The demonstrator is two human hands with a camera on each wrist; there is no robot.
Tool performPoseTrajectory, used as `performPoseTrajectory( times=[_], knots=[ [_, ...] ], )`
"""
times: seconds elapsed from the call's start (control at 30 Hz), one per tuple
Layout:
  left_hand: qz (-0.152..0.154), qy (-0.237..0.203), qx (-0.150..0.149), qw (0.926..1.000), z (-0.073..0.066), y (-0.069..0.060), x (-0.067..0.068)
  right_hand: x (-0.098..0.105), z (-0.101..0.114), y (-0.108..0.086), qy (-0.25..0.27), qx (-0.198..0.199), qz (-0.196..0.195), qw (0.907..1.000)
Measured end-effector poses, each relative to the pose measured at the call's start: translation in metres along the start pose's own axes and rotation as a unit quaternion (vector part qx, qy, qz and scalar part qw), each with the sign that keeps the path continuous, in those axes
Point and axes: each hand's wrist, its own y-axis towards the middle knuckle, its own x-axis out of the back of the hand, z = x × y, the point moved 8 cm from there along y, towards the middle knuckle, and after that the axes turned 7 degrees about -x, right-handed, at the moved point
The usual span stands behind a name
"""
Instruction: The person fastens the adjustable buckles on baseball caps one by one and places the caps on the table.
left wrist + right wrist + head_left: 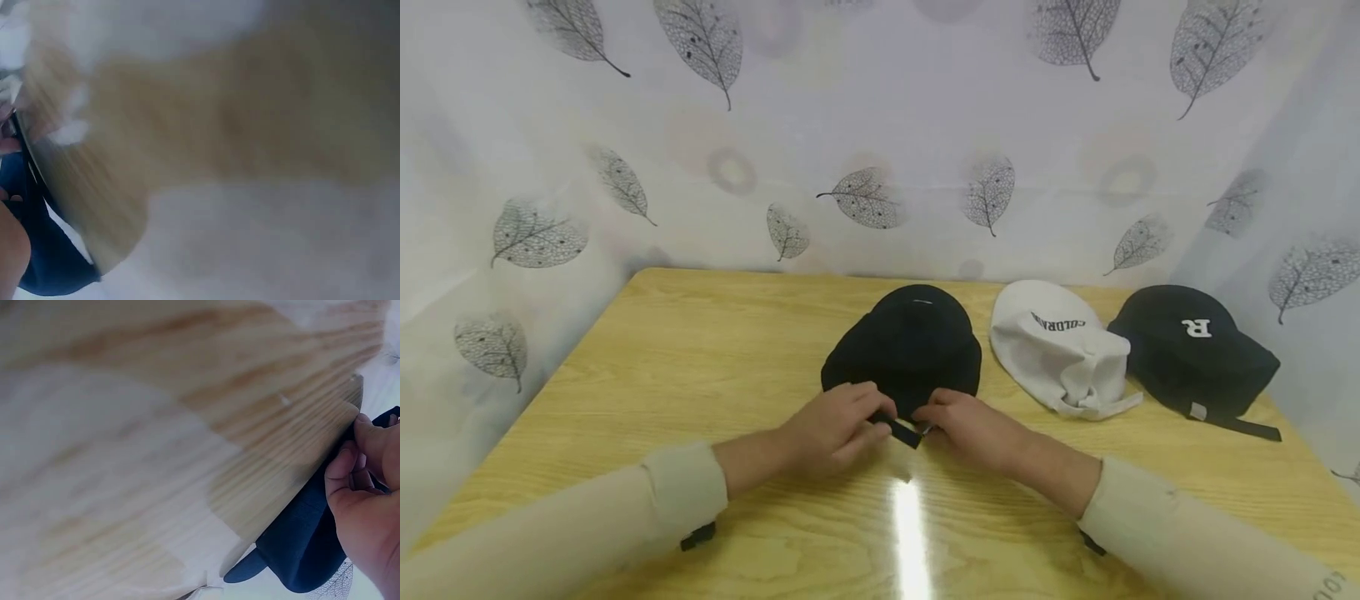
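Note:
A black cap [910, 342] lies on the wooden table in the head view, its back edge towards me. At that edge my left hand [835, 427] pinches the cap's black strap [904, 432], whose loose end points to the right. My right hand [973, 427] pinches the other side of the back edge, where a small bit of metal shows between the hands. Dark cap fabric [303, 534] hangs below the thumb and fingers in the right wrist view. Only a sliver of the cap [50, 256] and the left hand appears at the edge of the left wrist view.
To the right lies a white cap [1052, 333] with dark lettering. Beside it is another black cap [1180, 354] with a white R, its strap [1247, 429] trailing on the table [700, 350]. A leaf-print curtain [910, 100] hangs behind the table.

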Motion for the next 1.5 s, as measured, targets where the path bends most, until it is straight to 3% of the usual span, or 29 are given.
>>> performPoseTrajectory(
  times=[0.07, 0.17, 0.23, 0.33, 0.4, 0.47, 0.6, 0.67, 0.73, 0.8, 0.9, 1.0, 1.07, 1.13, 1.23, 1.3, 1.4, 1.5],
  knots=[
    [0.041, 0.074, -0.063, 0.9944, -0.009, 0.001, -0.009, -0.001, 0.001, 0.000, -0.006, 0.003, -0.006, 1.0000],
    [0.086, 0.156, -0.136, 0.9745, -0.018, -0.003, -0.019, 0.000, 0.003, 0.000, -0.022, 0.012, -0.023, 0.9994],
    [0.109, 0.173, -0.157, 0.9661, -0.020, -0.006, -0.024, 0.001, 0.005, 0.001, -0.031, 0.019, -0.038, 0.9986],
    [0.129, 0.153, -0.160, 0.9666, -0.020, -0.010, -0.027, 0.004, 0.008, 0.002, -0.041, 0.028, -0.069, 0.9964],
    [0.121, 0.135, -0.166, 0.9694, -0.021, -0.011, -0.025, 0.007, 0.008, 0.002, -0.042, 0.029, -0.093, 0.9943],
    [0.094, 0.115, -0.176, 0.9730, -0.022, -0.012, -0.019, 0.011, 0.008, 0.001, -0.041, 0.028, -0.121, 0.9914],
    [-0.007, 0.075, -0.192, 0.9785, -0.026, -0.011, -0.002, 0.018, 0.006, 0.000, -0.026, 0.021, -0.154, 0.9876],
    [-0.054, 0.052, -0.189, 0.9791, -0.026, -0.012, 0.006, 0.019, 0.005, -0.001, -0.022, 0.019, -0.157, 0.9872],
    [-0.074, 0.031, -0.174, 0.9814, -0.025, -0.012, 0.009, 0.019, 0.004, -0.001, -0.019, 0.017, -0.154, 0.9878],
    [-0.058, 0.007, -0.137, 0.9889, -0.022, -0.011, 0.007, 0.019, 0.003, -0.001, -0.015, 0.016, -0.150, 0.9884],
    [0.006, -0.043, -0.040, 0.9983, -0.011, -0.008, -0.004, 0.019, 0.000, -0.001, -0.005, 0.010, -0.148, 0.9889],
    [0.044, -0.088, 0.059, 0.9934, 0.000, -0.006, -0.011, 0.018, -0.001, -0.001, 0.003, 0.009, -0.148, 0.9889],
    [0.045, -0.105, 0.098, 0.9886, 0.004, -0.005, -0.012, 0.018, -0.001, -0.002, 0.006, 0.013, -0.152, 0.9883],
    [0.041, -0.105, 0.117, 0.9866, 0.007, -0.003, -0.012, 0.018, -0.001, -0.002, 0.004, 0.012, -0.153, 0.9881],
    [0.045, -0.099, 0.127, 0.9859, 0.008, -0.002, -0.013, 0.021, -0.003, -0.002, -0.002, 0.007, -0.163, 0.9866],
    [0.045, -0.089, 0.115, 0.9883, 0.007, 0.000, -0.013, 0.023, -0.005, -0.001, -0.007, -0.001, -0.167, 0.9860],
    [0.024, -0.061, 0.066, 0.9956, 0.001, 0.004, -0.009, 0.024, -0.007, -0.002, -0.010, -0.011, -0.172, 0.9850],
    [-0.020, -0.018, 0.002, 0.9996, -0.006, 0.007, -0.003, 0.025, -0.010, -0.003, -0.015, -0.019, -0.170, 0.9851]
  ],
)
